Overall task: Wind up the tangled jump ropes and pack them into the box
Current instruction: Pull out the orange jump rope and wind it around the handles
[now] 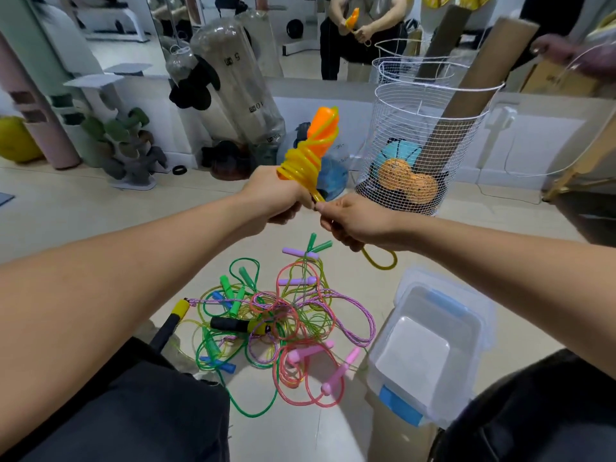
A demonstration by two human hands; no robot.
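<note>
My left hand grips the orange handles of a jump rope, held upright, with yellow rope coiled around them. My right hand pinches the free end of that yellow rope just right of the left hand; a small loop hangs below it. On the floor beneath lies a tangled pile of jump ropes in green, pink, purple and yellow, with several handles. The clear plastic box with blue clips stands on the floor at the right of the pile, holding nothing.
A white wire basket with balls and cardboard tubes stands ahead on the right. Large clear bottles, dumbbells and a mirror line the wall ahead. My knees in dark trousers frame the pile.
</note>
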